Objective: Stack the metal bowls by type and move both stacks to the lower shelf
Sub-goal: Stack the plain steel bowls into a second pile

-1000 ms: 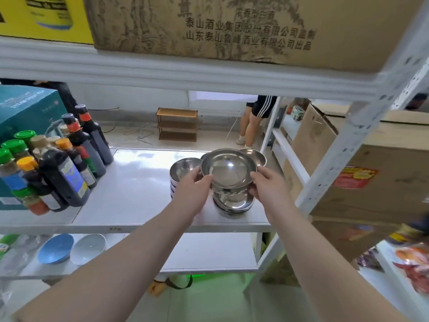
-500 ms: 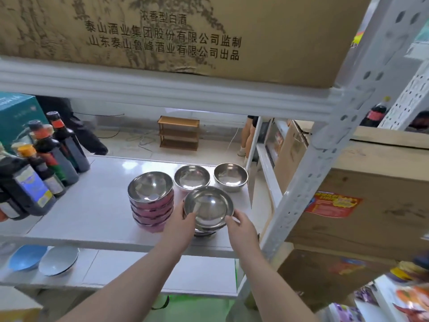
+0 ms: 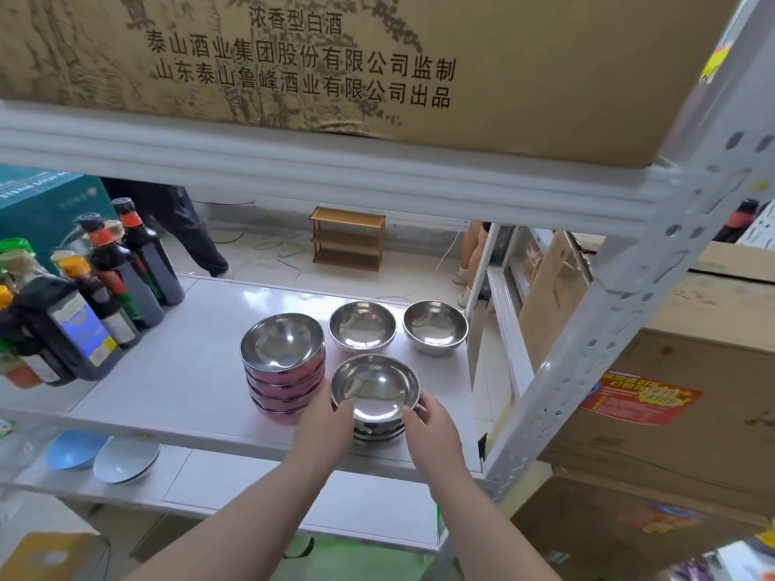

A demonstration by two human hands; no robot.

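A stack of plain silver bowls (image 3: 375, 392) stands near the front edge of the white middle shelf (image 3: 188, 371). My left hand (image 3: 325, 425) grips its left side and my right hand (image 3: 432, 429) grips its right side. Touching it on the left is a taller stack of pink-sided metal bowls (image 3: 283, 366). Two single silver bowls sit behind: one (image 3: 362, 327) in the middle, another (image 3: 435, 327) at the right. The lower shelf (image 3: 260, 492) shows beneath.
Dark sauce bottles (image 3: 105, 287) crowd the shelf's left end beside a teal box (image 3: 46, 203). A blue dish (image 3: 75, 448) and a grey dish (image 3: 126, 459) lie on the lower shelf's left. A grey upright post (image 3: 620, 312) rises at right, cardboard boxes (image 3: 679, 404) beyond.
The view has swung right and closer. The silver stack with both hands on it sits lower, down on the shelf near the pink stack; the two single bowls behind came into view.
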